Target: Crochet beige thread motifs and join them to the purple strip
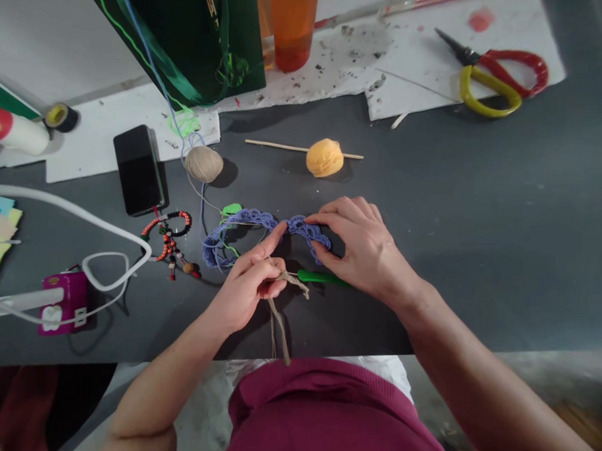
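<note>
A curved strip of blue crochet work (254, 226) lies on the dark table (479, 232) in front of me. My left hand (248, 283) pinches a beige yarn strand (279, 318) that hangs toward my lap, with its forefinger stretched to the blue piece. My right hand (363, 246) is closed around a green-handled crochet hook (320, 276), and its fingertips rest on the right end of the blue strip.
Behind the work lie a beige yarn ball (203, 163), an orange yarn ball on a stick (324, 157), a black phone (138, 169) and a bead bracelet (170, 240). Scissors (498, 77) lie far right. A white cable (83, 220) and pink charger (61, 303) sit left.
</note>
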A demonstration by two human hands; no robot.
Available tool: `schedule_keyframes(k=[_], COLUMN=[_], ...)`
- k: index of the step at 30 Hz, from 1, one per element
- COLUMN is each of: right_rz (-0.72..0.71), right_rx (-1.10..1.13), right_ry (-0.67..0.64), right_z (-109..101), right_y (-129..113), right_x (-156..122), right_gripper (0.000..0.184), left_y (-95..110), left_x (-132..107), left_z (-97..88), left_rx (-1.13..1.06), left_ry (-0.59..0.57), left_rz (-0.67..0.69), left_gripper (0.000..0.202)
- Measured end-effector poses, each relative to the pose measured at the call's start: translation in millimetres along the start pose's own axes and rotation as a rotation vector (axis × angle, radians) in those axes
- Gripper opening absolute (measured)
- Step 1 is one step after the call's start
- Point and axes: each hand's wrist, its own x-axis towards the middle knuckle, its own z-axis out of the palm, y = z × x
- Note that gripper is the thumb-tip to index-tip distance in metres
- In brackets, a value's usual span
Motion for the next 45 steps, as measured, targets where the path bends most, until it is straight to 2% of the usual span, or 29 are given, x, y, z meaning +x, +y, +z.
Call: schedule_keyframes(k=[5, 14, 28, 35, 41, 45], right_rz=[-0.033, -0.042, -0.109, -0.067, -0.01, -0.014], right_rx=[-0.018, -0.02, -0.031, -0.042, -0.037, -0.016], right_ry=[0.004, -0.028, -0.04, -0.01, -0.054, -0.057], right_z=[-1, -4, -6, -8, -10, -11], right_y=[0, 0, 1, 3, 1, 0], right_x=[-1, -1, -1, -1, -1, -1], right_gripper=[0.022, 0.026, 0.025, 0.019, 0.024, 0.024], left_y=[-6, -3, -3, -1, -1, -4], left_x=[1, 1, -4, -5, -5, -3], left_z=[-2.9, 0.6, 1.3, 2.5, 0.3, -5.4], left_rx=[0.08, 0.149, 0.078, 0.075, 0.094, 0.121], left_ry=[-0.101, -0.119, -0.029, -0.02, -0.034, -0.084], left_rz=[0.032, -0.009, -0.039, -0.06, -0.051, -0.015], left_gripper=[0.097, 0.106, 0.104, 0.105, 0.103, 0.097])
